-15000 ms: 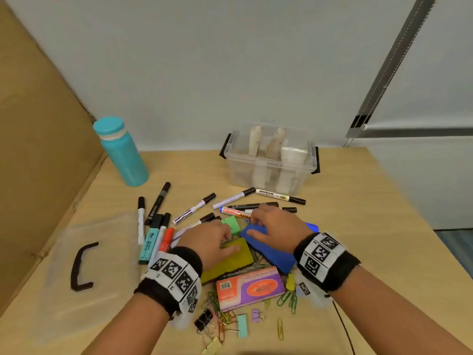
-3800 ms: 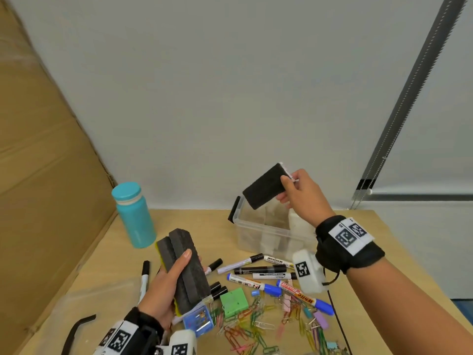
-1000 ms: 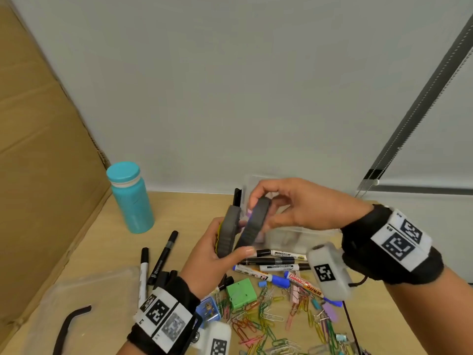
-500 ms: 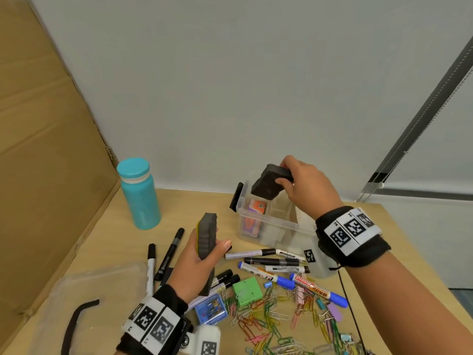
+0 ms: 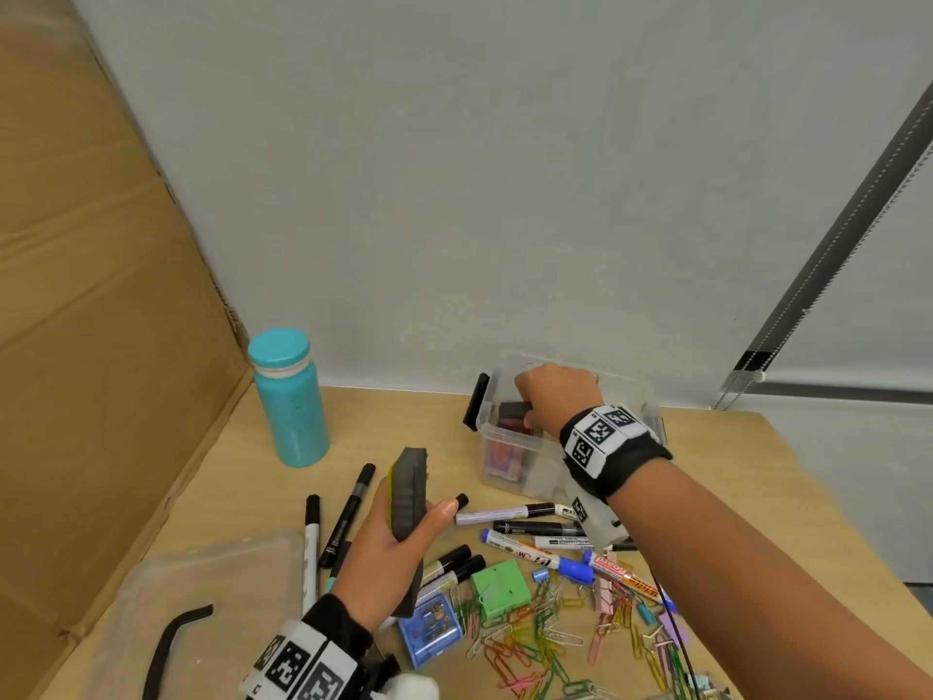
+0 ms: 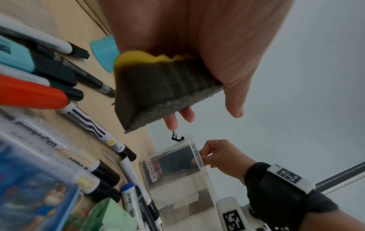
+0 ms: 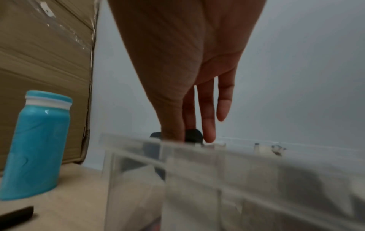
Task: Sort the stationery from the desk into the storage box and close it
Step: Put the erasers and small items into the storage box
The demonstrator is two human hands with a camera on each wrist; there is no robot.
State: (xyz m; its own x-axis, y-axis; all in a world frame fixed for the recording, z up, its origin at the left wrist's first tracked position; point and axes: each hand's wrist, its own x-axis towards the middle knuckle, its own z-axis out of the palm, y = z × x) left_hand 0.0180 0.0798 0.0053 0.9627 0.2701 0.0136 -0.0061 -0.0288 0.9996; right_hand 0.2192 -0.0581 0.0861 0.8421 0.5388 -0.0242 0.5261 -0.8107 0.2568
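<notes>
The clear storage box stands open at the back of the desk, with a pink eraser pack in its left compartment. My right hand reaches into that compartment and pinches a dark felt eraser at rim height. In the right wrist view, thumb and fingers hold the dark eraser just behind the box rim. My left hand grips a grey eraser with a yellow back upright above the markers; the same eraser fills the left wrist view.
Several markers and a scatter of coloured paper clips lie in front of the box, beside a green case and a blue case. A teal bottle stands back left. The box lid lies front left by cardboard.
My right hand has lowered the dark eraser from above the box into its left compartment. The left hand still holds the yellow-backed eraser and has hardly moved.
</notes>
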